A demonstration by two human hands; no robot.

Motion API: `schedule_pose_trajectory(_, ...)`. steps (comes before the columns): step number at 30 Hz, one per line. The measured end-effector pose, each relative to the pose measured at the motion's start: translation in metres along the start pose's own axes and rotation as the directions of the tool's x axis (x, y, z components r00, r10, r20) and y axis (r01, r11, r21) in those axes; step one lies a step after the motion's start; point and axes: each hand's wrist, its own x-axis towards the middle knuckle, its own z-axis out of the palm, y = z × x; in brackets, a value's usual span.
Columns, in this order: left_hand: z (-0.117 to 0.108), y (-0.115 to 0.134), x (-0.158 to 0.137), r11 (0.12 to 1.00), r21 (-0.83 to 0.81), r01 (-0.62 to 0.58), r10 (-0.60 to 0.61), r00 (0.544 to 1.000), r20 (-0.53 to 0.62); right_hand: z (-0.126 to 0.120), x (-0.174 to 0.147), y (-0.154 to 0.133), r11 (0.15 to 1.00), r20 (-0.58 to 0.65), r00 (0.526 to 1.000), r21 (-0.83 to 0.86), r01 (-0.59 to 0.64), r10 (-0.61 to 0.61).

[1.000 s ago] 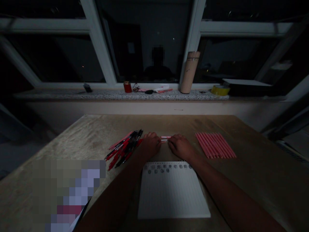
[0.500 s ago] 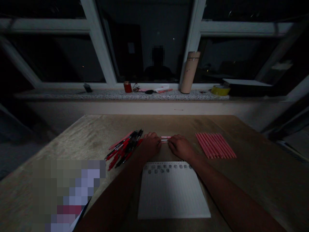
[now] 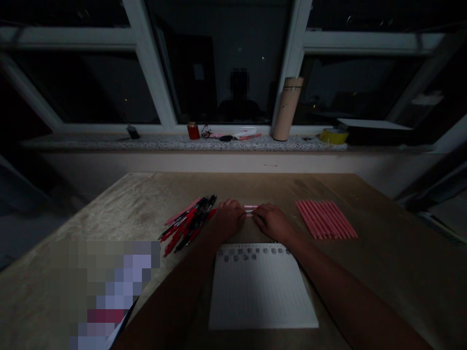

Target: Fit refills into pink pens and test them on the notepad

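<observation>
On the table just beyond the notepad, my left hand [image 3: 230,217] and my right hand [image 3: 270,219] face each other with curled fingers. A slim, pale pen-like stick [image 3: 249,212] spans the small gap between them, its ends hidden by the fingers. Just behind it lies another slim pink stick [image 3: 251,206], also partly covered. A lined spiral notepad [image 3: 260,296] with dark round scribbles along its top lies below my hands. Left of my left hand is a loose pile of red and black pens [image 3: 189,223]. Pink pencils [image 3: 326,219] lie side by side in a row to the right.
The brown table [image 3: 383,272] ends at a wall under a window sill [image 3: 156,142]. A tall pinkish flask [image 3: 288,109], a red jar [image 3: 193,131] and a roll of yellow tape [image 3: 333,136] stand there. A blurred-out patch covers the table's lower left.
My fingers have shifted very slightly around the pale stick. The notepad, pens and row of pink pencils stay where they were.
</observation>
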Motion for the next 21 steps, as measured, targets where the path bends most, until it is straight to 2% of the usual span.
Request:
schedule_pose_trajectory(8,-0.002,0.003,0.001,0.999,-0.032,0.011,-0.009,0.999,0.047,0.003,0.000,0.002,0.999,-0.018,1.000,0.046,0.016,-0.015)
schedule_pose_trajectory(16,0.008,-0.001,0.003,0.996,-0.083,0.024,-0.026,0.999,-0.025,0.005,0.001,0.002,0.995,-0.053,0.998,0.093,-0.021,0.026)
schedule_pose_trajectory(21,0.004,-0.001,0.006,0.987,-0.161,0.011,-0.017,0.999,-0.037,0.003,0.001,0.002,0.996,-0.094,0.995,0.090,-0.008,0.017)
